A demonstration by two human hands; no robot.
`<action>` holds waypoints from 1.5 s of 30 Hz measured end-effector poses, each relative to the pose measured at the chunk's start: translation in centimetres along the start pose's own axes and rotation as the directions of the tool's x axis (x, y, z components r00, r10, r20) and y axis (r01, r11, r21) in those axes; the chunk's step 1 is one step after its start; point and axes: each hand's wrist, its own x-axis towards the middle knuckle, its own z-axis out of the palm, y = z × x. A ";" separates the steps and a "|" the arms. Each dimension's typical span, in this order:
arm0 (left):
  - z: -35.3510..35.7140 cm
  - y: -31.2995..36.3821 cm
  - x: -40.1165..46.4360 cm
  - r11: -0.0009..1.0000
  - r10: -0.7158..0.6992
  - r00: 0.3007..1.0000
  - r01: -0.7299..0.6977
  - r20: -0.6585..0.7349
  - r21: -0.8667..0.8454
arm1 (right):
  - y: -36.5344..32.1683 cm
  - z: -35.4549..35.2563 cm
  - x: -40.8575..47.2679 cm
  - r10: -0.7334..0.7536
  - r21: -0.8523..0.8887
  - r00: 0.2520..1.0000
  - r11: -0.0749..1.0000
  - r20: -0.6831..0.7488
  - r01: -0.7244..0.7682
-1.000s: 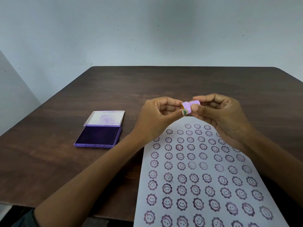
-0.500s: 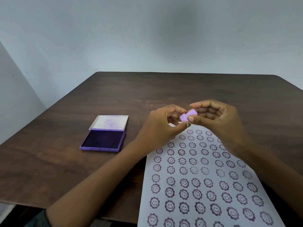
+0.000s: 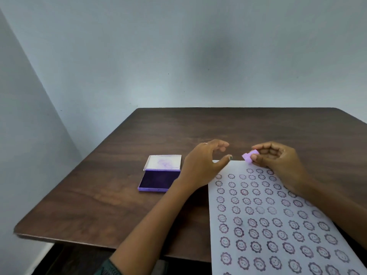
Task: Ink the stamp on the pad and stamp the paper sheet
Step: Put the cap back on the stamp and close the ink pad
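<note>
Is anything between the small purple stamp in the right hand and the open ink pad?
Yes: the open left hand hovers between the small purple stamp, pinched in the right hand, and the open purple ink pad.

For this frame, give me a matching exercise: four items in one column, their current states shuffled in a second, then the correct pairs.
Items:
1. small lilac plastic stamp
2. purple ink pad case
3. white paper sheet
4. left hand

States:
A. lying on the table, covered in rows of smiley flower prints
B. fingers spread, holding nothing
C. pinched in the right hand above the sheet's far edge
D. lid folded back, dark pad exposed

Pairs: 1-C, 2-D, 3-A, 4-B
</note>
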 end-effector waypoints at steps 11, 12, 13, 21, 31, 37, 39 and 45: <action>-8.5 -6.8 -7.1 0.985 -0.164 0.986 0.164 -0.009 0.056 | -0.4 0.5 0.6 0.030 -0.059 0.998 0.998 -0.053 -0.033; -9.0 -7.4 -7.7 0.979 -0.195 0.981 0.195 0.004 0.057 | -0.7 0.7 0.6 0.032 -0.060 0.998 0.998 -0.056 -0.035; -9.4 -7.8 -8.2 0.974 -0.223 0.975 0.222 0.018 0.050 | -1.1 1.1 0.6 0.026 -0.071 0.998 0.997 -0.053 -0.030; -9.3 -9.2 -10.4 0.971 -0.240 0.971 0.240 0.004 -0.008 | -4.0 7.8 0.7 -0.086 -0.355 0.986 0.925 0.145 0.133; -9.0 -9.2 -10.8 0.975 -0.188 0.982 0.185 0.021 0.121 | -4.0 11.2 1.3 -0.104 -0.542 0.960 0.807 0.260 0.234; -9.0 -9.2 -10.7 0.974 -0.185 0.982 0.181 0.019 0.135 | -4.0 11.5 1.4 -0.113 -0.552 0.957 0.796 0.269 0.249; -9.1 -9.1 -10.7 0.975 -0.184 0.983 0.180 0.019 0.132 | -4.0 11.5 1.5 -0.117 -0.556 0.954 0.791 0.275 0.257; -9.2 -8.9 -10.7 0.974 -0.199 0.980 0.196 0.010 0.116 | -4.4 11.3 1.8 -0.116 -0.581 0.950 0.767 0.291 0.272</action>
